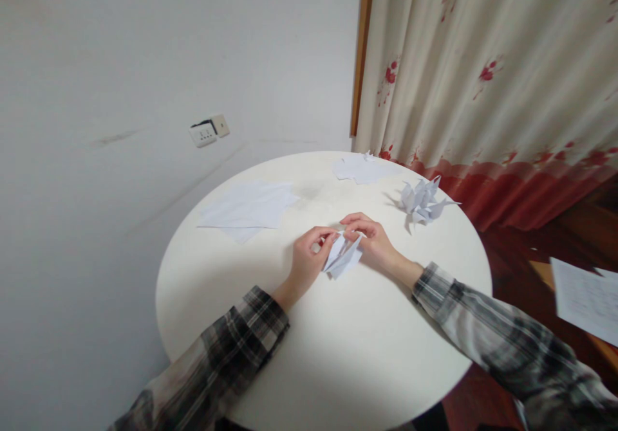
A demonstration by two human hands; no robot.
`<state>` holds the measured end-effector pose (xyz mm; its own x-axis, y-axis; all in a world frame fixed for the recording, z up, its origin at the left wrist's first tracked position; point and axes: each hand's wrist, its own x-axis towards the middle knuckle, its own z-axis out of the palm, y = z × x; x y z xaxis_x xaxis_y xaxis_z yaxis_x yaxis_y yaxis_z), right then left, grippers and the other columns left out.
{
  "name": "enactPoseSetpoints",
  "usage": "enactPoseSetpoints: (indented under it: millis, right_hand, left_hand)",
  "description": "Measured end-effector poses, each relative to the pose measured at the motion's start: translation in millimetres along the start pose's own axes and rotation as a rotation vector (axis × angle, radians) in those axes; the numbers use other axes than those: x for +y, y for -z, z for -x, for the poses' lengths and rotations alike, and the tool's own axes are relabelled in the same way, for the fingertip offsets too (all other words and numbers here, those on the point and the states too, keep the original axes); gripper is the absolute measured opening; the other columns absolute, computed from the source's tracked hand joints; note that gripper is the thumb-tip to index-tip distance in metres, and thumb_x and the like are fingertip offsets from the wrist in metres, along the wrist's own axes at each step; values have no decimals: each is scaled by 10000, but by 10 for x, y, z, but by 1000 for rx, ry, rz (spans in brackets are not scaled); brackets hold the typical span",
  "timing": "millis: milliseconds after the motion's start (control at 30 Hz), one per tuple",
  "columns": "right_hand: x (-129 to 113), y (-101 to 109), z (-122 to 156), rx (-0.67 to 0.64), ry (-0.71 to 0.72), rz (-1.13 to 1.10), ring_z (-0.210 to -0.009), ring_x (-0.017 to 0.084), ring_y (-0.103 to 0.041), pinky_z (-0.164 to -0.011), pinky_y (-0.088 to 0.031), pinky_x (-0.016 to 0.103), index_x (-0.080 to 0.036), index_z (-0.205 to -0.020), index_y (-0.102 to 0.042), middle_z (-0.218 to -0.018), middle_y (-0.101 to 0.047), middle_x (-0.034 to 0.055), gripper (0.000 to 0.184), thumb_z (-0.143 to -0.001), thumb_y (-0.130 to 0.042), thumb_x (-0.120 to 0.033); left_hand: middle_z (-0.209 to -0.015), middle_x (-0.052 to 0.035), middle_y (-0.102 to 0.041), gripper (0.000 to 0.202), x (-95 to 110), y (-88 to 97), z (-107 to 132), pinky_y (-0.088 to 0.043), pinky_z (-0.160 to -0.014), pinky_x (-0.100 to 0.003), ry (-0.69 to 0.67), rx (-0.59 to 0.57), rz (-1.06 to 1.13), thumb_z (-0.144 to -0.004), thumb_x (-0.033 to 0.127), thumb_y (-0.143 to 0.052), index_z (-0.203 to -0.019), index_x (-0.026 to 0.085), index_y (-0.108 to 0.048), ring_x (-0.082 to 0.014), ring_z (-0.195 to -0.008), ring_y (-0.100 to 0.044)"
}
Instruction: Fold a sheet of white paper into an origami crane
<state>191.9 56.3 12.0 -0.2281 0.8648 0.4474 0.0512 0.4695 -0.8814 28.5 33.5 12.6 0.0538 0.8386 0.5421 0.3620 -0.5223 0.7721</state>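
Both of my hands meet over the middle of a round white table (pixel 338 354). My left hand (pixel 309 260) pinches the left side of a small, partly folded piece of white paper (pixel 344 258). My right hand (pixel 371 241) grips the same paper from the right, fingers curled over its top edge. The paper rests low, just above or on the tabletop. Plaid sleeves cover both forearms.
A stack of flat white sheets (pixel 251 209) lies at the table's left rear. More paper pieces (pixel 357 167) sit at the far edge. Folded paper cranes (pixel 422 201) cluster at the right. A flowered curtain (pixel 487 71) hangs behind; a wall socket (pixel 207 132) is left.
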Motion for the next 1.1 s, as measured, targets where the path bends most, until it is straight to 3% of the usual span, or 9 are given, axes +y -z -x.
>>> enactPoseSetpoints:
  millis: [400,633,900,1100]
  right_hand:
    - [-10,-15,1,12,2,-10,-911,171,-522,-856,-371,344,-204,-656,-656,-939,-575,37,94,-709,-633,-279]
    - [-11,-1,7,29,46,34,-888,168,-530,-847,-383,345,-208,-666,-656,-913,-578,36,88,-719,-629,-272]
    - [-134,-5,56,108,252,290,-931,180,-517,-836,-413,358,-220,-741,-653,-945,-561,52,70,-758,-597,-258]
    - [-132,0,82,106,328,414,-940,199,-506,-764,-449,361,-247,-774,-659,-959,-566,63,75,-765,-589,-273]
  left_hand:
    - [-731,-32,-667,132,38,2,1,-476,-624,-222,-14,29,-19,-777,259,-537,-761,166,-631,-127,-663,-607]
    - [-741,-28,-648,156,-4,4,-19,-483,-636,-227,79,114,90,-772,299,-541,-788,159,-608,-124,-665,-608]
    - [-797,-33,-663,175,-2,-23,-25,-472,-624,-221,146,-54,205,-717,303,-609,-827,172,-645,-134,-710,-606]
    - [-766,-36,-675,133,19,-4,-28,-467,-645,-237,132,-9,149,-699,288,-630,-751,177,-680,-143,-715,-605]
